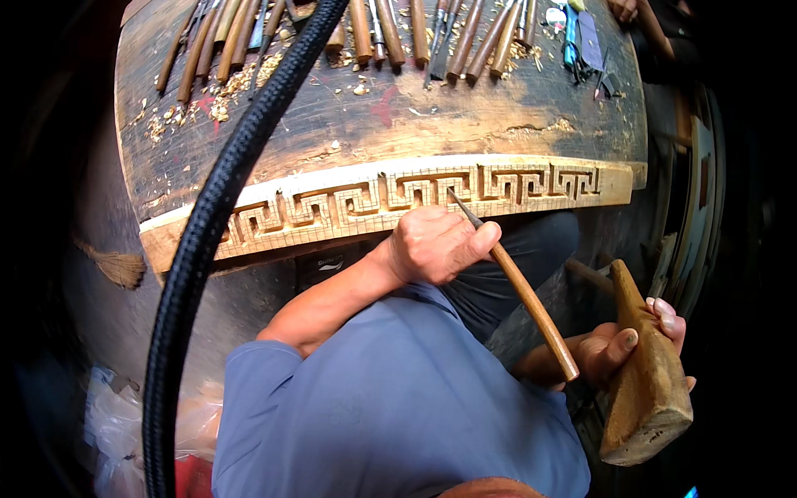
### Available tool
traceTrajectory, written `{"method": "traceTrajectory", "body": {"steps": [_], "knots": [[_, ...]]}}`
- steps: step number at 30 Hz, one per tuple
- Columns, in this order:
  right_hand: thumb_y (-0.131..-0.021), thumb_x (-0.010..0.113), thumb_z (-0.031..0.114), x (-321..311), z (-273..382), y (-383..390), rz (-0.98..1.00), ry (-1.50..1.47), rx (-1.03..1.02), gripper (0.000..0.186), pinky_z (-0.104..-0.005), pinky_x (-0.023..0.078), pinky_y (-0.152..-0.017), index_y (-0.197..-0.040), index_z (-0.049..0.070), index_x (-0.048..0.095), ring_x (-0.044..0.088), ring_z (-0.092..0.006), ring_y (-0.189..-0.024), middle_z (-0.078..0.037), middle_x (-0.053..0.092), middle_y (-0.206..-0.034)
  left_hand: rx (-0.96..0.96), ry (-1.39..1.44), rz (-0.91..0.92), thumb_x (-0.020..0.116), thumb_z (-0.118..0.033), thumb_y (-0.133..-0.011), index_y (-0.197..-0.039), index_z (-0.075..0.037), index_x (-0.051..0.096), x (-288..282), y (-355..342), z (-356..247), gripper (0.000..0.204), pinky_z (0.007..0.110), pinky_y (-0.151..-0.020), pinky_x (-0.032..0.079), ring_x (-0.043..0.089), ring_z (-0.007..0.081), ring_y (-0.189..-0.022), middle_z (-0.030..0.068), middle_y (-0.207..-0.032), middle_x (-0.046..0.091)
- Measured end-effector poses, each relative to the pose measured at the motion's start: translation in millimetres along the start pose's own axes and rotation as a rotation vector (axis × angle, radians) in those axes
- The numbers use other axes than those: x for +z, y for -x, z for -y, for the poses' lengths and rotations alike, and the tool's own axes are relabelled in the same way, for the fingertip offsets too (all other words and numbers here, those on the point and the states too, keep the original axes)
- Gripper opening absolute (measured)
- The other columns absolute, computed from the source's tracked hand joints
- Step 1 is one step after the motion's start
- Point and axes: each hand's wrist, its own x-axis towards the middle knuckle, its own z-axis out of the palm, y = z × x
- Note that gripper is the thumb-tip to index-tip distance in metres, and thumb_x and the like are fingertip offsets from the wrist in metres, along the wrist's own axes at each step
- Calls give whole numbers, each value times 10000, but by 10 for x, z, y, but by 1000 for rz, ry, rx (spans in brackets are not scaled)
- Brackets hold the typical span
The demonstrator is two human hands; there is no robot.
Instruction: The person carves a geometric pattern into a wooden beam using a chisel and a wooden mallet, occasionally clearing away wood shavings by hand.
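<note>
My left hand (436, 241) is closed around a carving chisel (531, 303) with a long brown wooden handle. The chisel slants, its dark metal tip at the carved grooves of a long pale board (616, 184), its handle end toward my right side. A squared meander pattern is cut into this board, with a pencil grid drawn over it. Lower right, my right hand (610, 353) grips a worn wooden mallet (652, 398), thumb on its near face and fingers round its far side. The mallet is held away from the chisel's handle end.
Along the workbench's (332, 124) far side lie several wood-handled chisels (361, 33) among wood shavings (220, 108). Blue and purple tools (581, 37) lie at the far right, near another person's hand (623, 8). A thick black braided cable (224, 191) crosses the left. A brush (116, 264) lies below the bench.
</note>
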Motion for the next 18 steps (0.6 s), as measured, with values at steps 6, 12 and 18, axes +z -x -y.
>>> {"method": "traceTrajectory", "body": {"steps": [6,12,18], "knots": [[-931,783,89,90,4,59,-30,-37,47,973,-536,642,-828,-1718,199,221,673,-382,-967,-276,661,-1177,45,-53,103,777,-263,-1065,-1273,-9,728,-142,57,12,332,312,-497,433,664,159,-567,15,-715,682],[-933,769,76,53,24,65,16,-1,58,982,-544,655,-838,-1726,176,199,679,-388,-961,-303,650,-1188,26,-53,129,786,-285,-1059,-1298,-19,723,-149,31,-9,364,326,-503,427,645,169,-559,12,-710,664],[-937,759,75,21,32,75,73,43,78,980,-545,654,-842,-1734,208,205,685,-392,-964,-303,648,-1190,31,-78,107,862,-269,-1012,-1298,-20,722,-146,36,-8,405,320,-501,427,633,164,-549,13,-700,656]]}}
